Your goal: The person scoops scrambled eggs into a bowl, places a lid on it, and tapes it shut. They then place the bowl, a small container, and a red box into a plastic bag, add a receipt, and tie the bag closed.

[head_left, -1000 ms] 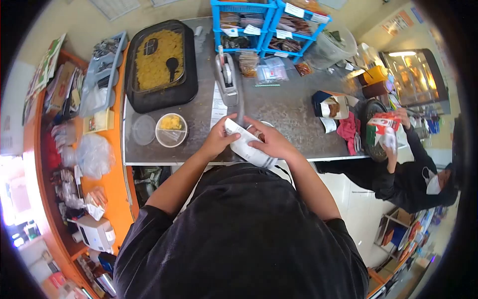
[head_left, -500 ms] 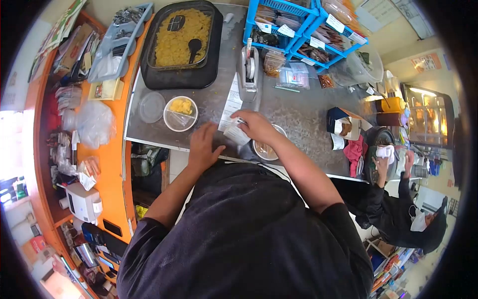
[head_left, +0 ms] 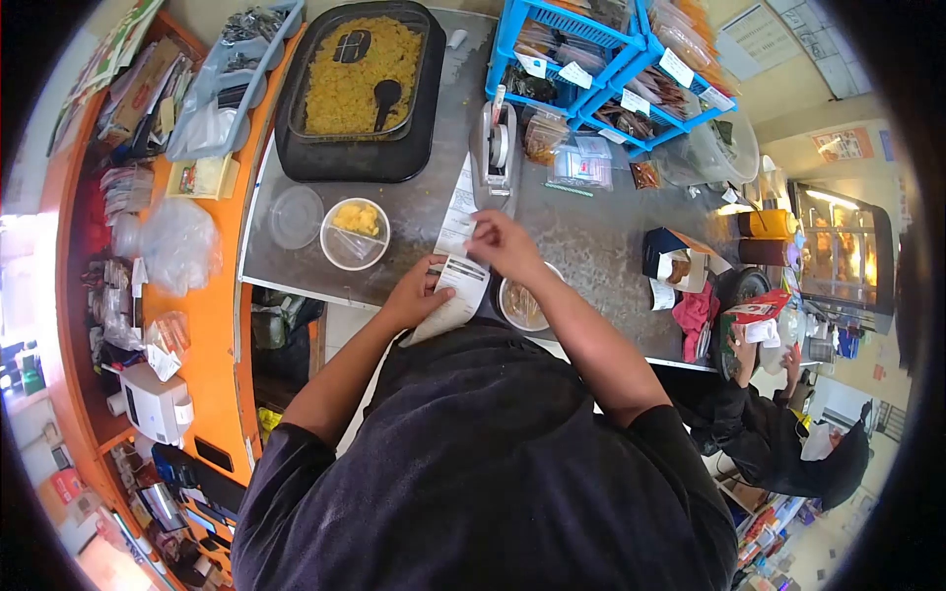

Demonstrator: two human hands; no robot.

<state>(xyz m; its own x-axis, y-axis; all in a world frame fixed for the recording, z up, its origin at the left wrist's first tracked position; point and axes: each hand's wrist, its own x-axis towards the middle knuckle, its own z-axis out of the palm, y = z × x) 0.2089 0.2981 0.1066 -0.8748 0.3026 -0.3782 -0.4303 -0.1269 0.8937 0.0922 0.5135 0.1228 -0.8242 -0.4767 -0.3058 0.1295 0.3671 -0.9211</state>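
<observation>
My left hand (head_left: pixel 422 294) is closed on a printed paper slip (head_left: pixel 461 288), thumb on top, at the counter's front edge. Its lower end curls towards my black shirt. Just above the slip is my right hand (head_left: pixel 505 244), fingers pinched together; whether anything is between them is hidden. Another long paper slip (head_left: pixel 460 209) lies flat on the counter beyond my hands. Partly behind my right forearm stands a round white bowl (head_left: pixel 522 307) with clear plastic over or in it. Left of my hands is a white bowl (head_left: pixel 356 234) with yellow food and a clear divider or wrap.
A tape dispenser (head_left: pixel 499 148) stands ahead, beside blue baskets (head_left: pixel 581 74) of packets. A black tray (head_left: pixel 355 167) of yellow rice with a dark spoon is at the back left, a clear lid (head_left: pixel 296 219) nearer. At right, a co-worker (head_left: pixel 778 433) handles a red-and-white packet.
My left hand, earlier flat on the counter, now grips the paper slip, which has come towards me. My right hand has shifted slightly. The co-worker now has a red packet at the hands.
</observation>
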